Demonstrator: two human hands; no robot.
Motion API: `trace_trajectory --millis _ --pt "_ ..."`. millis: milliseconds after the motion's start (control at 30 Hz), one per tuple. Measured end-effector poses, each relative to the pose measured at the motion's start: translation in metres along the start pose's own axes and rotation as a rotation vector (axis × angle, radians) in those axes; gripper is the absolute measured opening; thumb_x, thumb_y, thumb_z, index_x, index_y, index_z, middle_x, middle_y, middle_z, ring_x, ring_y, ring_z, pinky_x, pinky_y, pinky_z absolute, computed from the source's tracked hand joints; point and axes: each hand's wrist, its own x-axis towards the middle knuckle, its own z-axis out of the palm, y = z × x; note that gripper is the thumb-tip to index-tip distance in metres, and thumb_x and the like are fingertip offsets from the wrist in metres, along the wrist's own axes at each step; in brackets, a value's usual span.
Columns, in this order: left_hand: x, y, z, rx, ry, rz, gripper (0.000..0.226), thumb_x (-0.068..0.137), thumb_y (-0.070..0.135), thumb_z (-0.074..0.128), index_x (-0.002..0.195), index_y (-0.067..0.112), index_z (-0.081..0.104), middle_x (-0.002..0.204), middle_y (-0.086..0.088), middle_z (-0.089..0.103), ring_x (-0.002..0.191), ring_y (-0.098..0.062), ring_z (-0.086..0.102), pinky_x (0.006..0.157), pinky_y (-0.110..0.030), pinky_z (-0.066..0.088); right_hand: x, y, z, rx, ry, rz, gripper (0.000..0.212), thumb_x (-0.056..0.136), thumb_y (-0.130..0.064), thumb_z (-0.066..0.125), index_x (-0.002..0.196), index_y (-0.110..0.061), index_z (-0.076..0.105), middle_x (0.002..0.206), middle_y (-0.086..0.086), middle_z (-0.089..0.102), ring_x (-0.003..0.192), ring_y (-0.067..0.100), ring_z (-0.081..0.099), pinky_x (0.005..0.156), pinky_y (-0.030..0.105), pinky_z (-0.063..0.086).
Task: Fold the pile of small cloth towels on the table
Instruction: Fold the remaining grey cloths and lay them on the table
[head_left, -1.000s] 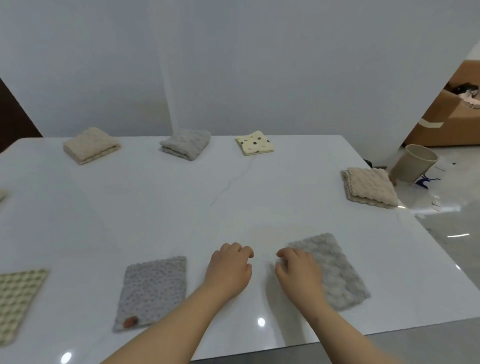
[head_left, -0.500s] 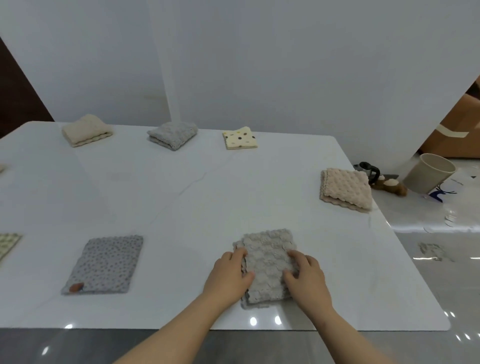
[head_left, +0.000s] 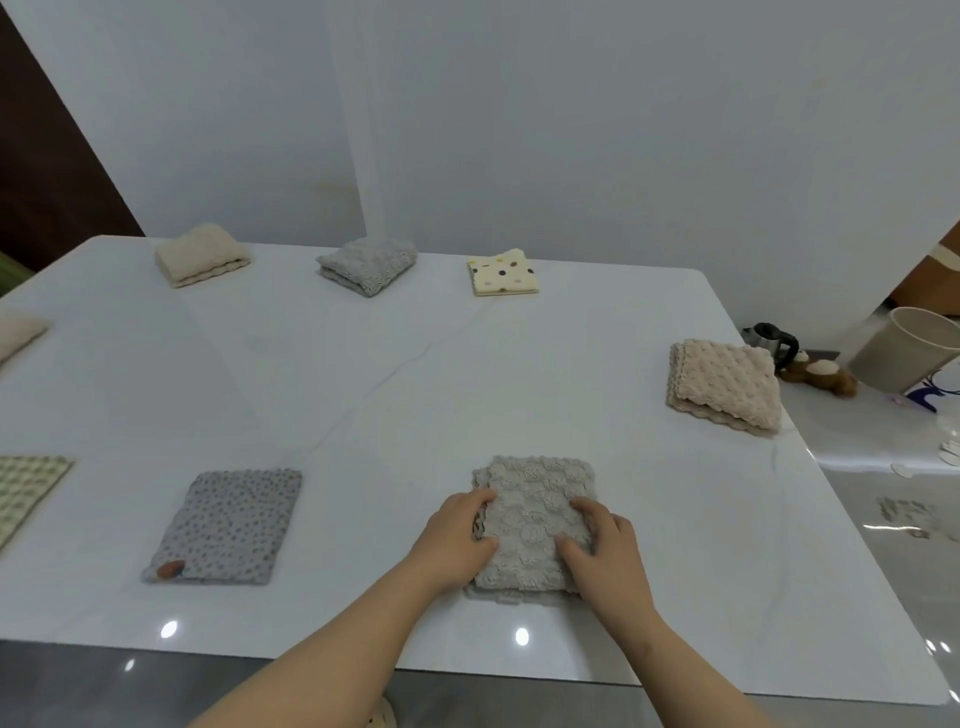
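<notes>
A: Two towels lay flat at the left, the checked towel (head_left: 26, 488) and the spotted towel (head_left: 234, 525). Any change there?

B: None that showed. The change came further right. The grey towel (head_left: 535, 514) lay doubled and square near the front edge of the table (head_left: 415, 374). The left hand (head_left: 457, 540) gripped its left edge with curled fingers, and the right hand (head_left: 605, 551) held its right side the same way. A second before, the left hand had rested on bare table. Only the right had touched that towel, which then lay spread and askew.

A: So one fold was made?

B: I judged so, since a lower layer peeked out at the near edge. It probably needed one more fold to match the pink towel (head_left: 727, 384) by the right edge, which sat thicker. The two flat ones at the left looked unfolded as well.

A: And the containers?

B: Off the table to the right stood a kettle (head_left: 774, 340), its contents hidden. Past it was a cup (head_left: 904, 358), and too little of its inside showed to tell what it held.
</notes>
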Motion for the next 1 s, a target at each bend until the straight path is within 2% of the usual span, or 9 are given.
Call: trace_trajectory --millis 67,167,233,333,433,600,767,900,1000 --pt "0.002 -0.001 -0.003 -0.08 0.002 -0.003 0.055 0.09 0.014 0.053 0.141 0.02 0.032 0.142 -0.004 0.034 0.124 -0.018 0.043 0.107 -0.028 0.033 0.001 -0.001 0.001 0.056 0.016 0.019 0.063 0.082 -0.019 0.058 0.139 -0.027 0.031 0.127 0.003 0.039 0.112 0.014 0.042 0.097 0.031 0.039" --pt "0.004 -0.002 -0.007 -0.269 0.022 -0.03 0.047 0.089 0.009 0.054 0.134 0.018 0.04 0.131 -0.003 0.042 0.082 -0.007 0.054 0.078 -0.014 0.046 0.007 0.003 0.003 0.113 0.024 0.05 0.077 0.067 -0.034 0.057 0.137 -0.035 0.027 0.128 0.004 0.045 0.117 0.02 0.048 0.098 0.044 0.045" --pt "0.003 -0.004 -0.007 -0.307 0.027 -0.028 0.046 0.088 0.008 0.057 0.131 0.018 0.042 0.118 0.002 0.046 0.071 0.0 0.05 0.065 -0.007 0.044 0.01 0.008 0.005 0.122 0.004 0.063 0.078 0.062 -0.037 0.055 0.135 -0.039 0.028 0.125 0.004 0.047 0.115 0.022 0.051 0.096 0.047 0.046" --pt "0.0 -0.008 -0.003 -0.298 0.067 -0.023 0.048 0.086 0.007 0.06 0.129 0.02 0.044 0.101 0.01 0.044 0.071 0.0 0.045 0.063 -0.007 0.04 0.006 0.006 0.005 0.113 -0.026 0.046 0.079 0.064 -0.033 0.055 0.137 -0.036 0.027 0.127 0.001 0.046 0.117 0.02 0.049 0.098 0.045 0.044" --pt "-0.003 -0.009 0.0 -0.279 0.111 -0.032 0.049 0.085 0.006 0.061 0.129 0.02 0.045 0.095 0.014 0.041 0.072 -0.001 0.044 0.065 -0.007 0.038 0.003 0.005 0.005 0.092 -0.032 0.022 0.079 0.064 -0.032 0.056 0.138 -0.033 0.028 0.127 -0.001 0.046 0.119 0.017 0.047 0.101 0.043 0.042" --pt "-0.006 -0.006 0.001 -0.217 0.116 -0.016 0.048 0.086 0.007 0.058 0.131 0.02 0.043 0.103 0.007 0.042 0.076 -0.001 0.043 0.07 -0.012 0.039 0.001 0.003 0.003 0.096 -0.034 0.035 0.08 0.064 -0.034 0.056 0.138 -0.033 0.027 0.124 0.001 0.046 0.117 0.018 0.046 0.1 0.041 0.042" --pt "-0.004 -0.002 0.0 -0.128 0.118 0.001 0.05 0.088 0.01 0.055 0.135 0.019 0.039 0.117 -0.001 0.045 0.105 -0.018 0.048 0.095 -0.023 0.037 0.004 0.001 0.005 0.044 -0.021 0.027 0.076 0.073 -0.025 0.061 0.141 -0.026 0.026 0.132 0.003 0.044 0.122 0.02 0.045 0.101 0.042 0.042" --pt "0.0 -0.007 -0.003 -0.096 0.095 0.008 0.05 0.087 0.011 0.057 0.133 0.019 0.04 0.113 0.002 0.043 0.112 -0.02 0.049 0.094 -0.022 0.038 0.004 -0.002 0.011 0.017 -0.003 0.04 0.073 0.078 -0.022 0.06 0.142 -0.025 0.027 0.135 0.003 0.041 0.124 0.021 0.043 0.102 0.041 0.04" --pt "0.005 -0.009 -0.008 -0.076 0.085 0.019 0.048 0.085 0.015 0.058 0.131 0.021 0.043 0.12 0.002 0.041 0.107 -0.019 0.051 0.092 -0.022 0.041 0.006 -0.001 0.011 0.063 0.011 0.078 0.076 0.067 -0.036 0.059 0.137 -0.033 0.03 0.129 0.001 0.047 0.119 0.02 0.048 0.098 0.043 0.045"
